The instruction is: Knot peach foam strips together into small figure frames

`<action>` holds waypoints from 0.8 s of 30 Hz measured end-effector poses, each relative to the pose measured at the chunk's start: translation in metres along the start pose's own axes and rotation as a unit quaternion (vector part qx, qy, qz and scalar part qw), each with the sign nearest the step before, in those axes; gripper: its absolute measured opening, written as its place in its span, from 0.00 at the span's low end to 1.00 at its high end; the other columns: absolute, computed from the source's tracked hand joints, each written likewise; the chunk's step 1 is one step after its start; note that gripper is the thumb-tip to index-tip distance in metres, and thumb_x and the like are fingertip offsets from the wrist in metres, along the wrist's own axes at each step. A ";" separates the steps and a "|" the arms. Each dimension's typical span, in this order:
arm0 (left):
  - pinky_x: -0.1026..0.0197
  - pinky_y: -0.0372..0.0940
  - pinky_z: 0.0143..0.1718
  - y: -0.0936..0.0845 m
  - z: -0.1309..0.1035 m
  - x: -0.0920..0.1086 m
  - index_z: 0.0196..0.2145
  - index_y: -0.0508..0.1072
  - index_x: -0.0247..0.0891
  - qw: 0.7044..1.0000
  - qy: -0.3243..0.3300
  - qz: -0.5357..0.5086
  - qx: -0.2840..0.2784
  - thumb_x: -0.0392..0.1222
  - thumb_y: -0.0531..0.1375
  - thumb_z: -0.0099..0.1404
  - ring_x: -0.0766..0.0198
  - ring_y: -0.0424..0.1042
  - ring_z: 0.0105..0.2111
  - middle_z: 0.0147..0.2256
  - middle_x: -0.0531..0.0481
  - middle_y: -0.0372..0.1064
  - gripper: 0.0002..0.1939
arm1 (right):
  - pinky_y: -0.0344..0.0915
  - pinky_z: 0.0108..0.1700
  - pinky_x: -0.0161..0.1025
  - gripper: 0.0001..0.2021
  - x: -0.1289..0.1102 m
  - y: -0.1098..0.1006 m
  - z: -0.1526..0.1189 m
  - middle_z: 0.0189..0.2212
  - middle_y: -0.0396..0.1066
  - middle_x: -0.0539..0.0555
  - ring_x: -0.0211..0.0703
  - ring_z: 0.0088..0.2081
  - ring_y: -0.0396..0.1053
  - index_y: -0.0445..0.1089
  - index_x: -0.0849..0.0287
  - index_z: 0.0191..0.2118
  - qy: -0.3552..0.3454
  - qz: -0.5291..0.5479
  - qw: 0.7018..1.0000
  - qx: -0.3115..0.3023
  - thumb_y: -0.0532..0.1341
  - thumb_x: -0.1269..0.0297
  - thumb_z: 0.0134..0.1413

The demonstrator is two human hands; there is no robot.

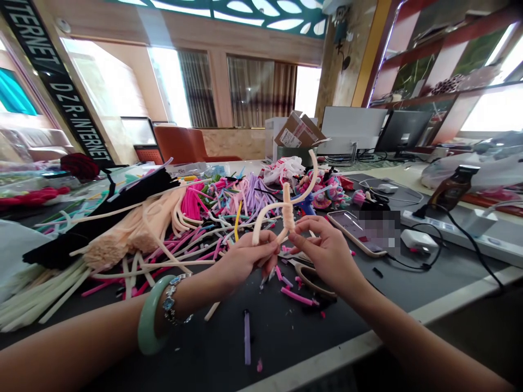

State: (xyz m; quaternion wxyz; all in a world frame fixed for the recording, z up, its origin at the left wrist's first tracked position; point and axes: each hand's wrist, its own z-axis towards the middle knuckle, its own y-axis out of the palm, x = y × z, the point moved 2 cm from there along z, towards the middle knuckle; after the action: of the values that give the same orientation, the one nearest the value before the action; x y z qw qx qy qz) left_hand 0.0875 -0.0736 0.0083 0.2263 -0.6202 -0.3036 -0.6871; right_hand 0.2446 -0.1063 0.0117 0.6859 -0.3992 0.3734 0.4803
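I hold a cream stem figure up between my two hands, over the dark table, in front of the heap of stems. Its long axis runs nearly upright: the bare tip points up, and the thick wound part sits below the crossing. From there one arm bends out to my left and droops, its end pointing down; the other sweeps right and curls up, its end pointing at the ceiling. My left hand is closed, pinching the lower end, which slants down to the left. My right hand pinches too — thumb and finger at the base of the wound part.

On the slanting black banner I can read "INTERNET" and "DZR-INTERNET" in white capitals. The carton bears labels — too small to read. I cannot make out any writing on the brown bottle.
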 end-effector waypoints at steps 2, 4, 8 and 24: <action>0.70 0.53 0.20 0.000 0.000 0.000 0.29 0.65 0.35 1.000 -0.013 -0.011 -0.022 0.41 0.55 0.63 0.72 0.60 0.17 0.18 0.54 0.63 0.08 | 0.69 0.22 0.36 0.12 0.000 0.000 -0.002 0.42 0.60 0.56 0.30 0.20 0.65 0.69 0.60 0.29 -0.006 -0.005 1.000 0.006 0.63 0.55 0.47; 0.70 0.56 0.20 -0.001 0.000 0.001 0.32 0.66 0.34 0.999 -0.023 -0.026 -0.036 0.39 0.55 0.63 0.71 0.63 0.18 0.20 0.51 0.66 0.05 | 0.65 0.17 0.34 0.12 0.000 0.001 -0.005 0.42 0.60 0.56 0.27 0.18 0.62 0.69 0.60 0.29 -0.020 -0.019 1.000 0.012 0.63 0.55 0.48; 0.68 0.61 0.21 -0.001 0.000 0.003 0.36 0.65 0.34 0.996 -0.040 -0.052 -0.053 0.38 0.53 0.63 0.69 0.65 0.17 0.21 0.50 0.68 0.05 | 0.59 0.16 0.32 0.10 0.001 0.004 -0.009 0.39 0.60 0.54 0.25 0.17 0.57 0.68 0.60 0.28 -0.066 -0.058 0.996 0.022 0.62 0.57 0.50; 0.69 0.42 0.14 0.004 -0.001 0.007 0.17 0.53 0.37 0.994 0.012 0.106 0.030 0.61 0.45 0.64 0.76 0.44 0.12 0.12 0.60 0.44 0.28 | 0.62 0.29 0.35 0.05 0.001 0.014 -0.019 0.37 0.60 0.53 0.32 0.26 0.60 0.72 0.57 0.29 -0.176 -0.169 0.970 0.001 0.63 0.62 0.51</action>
State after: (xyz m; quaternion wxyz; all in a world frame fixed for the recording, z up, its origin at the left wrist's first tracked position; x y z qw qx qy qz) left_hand 0.0883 -0.0769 0.0155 0.3199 -0.6333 -0.2541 -0.6572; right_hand 0.2290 -0.1201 0.0005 0.8124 -0.3649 0.1741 0.4202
